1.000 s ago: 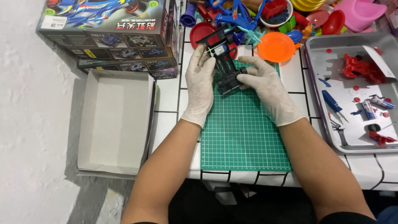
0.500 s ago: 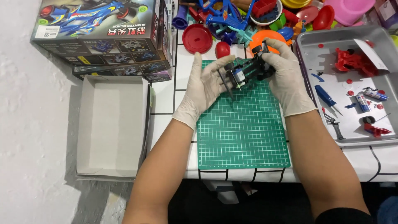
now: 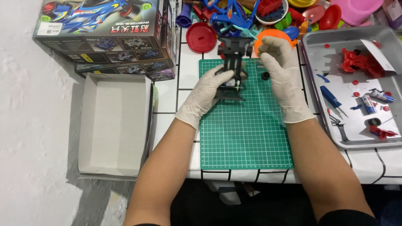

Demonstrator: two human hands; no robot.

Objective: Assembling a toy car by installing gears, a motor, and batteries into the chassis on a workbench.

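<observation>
Toy car chassis (image 3: 233, 69), black and stripped of its shell, is held up lengthwise over the far half of the green cutting mat (image 3: 245, 138), which lies on a white tiled table (image 3: 167, 94). Nearest the camera, both bare forearms reach in over the mat's front edge, each ending in a white glove. Left hand (image 3: 207, 94) grips the near end of the chassis from the side, fingers curled around it. Right hand (image 3: 282, 71) pinches the far right corner of the chassis, thumb and fingers closed on it, the rest of the hand held loosely. A small black wheel (image 3: 265, 75) lies on the mat just beside the right glove. To the left stands an open white cardboard box (image 3: 115, 121); beyond it lie stacked printed boxes (image 3: 104, 29) showing a blue racing car. To the right, a metal tray (image 3: 356, 88) holds a blue screwdriver (image 3: 331, 97), a red car part (image 3: 360, 62) and small bits. Farthest back, a heap of bright plastic toys (image 3: 268, 16) and a red round lid (image 3: 201, 37) crowd the table edge.
</observation>
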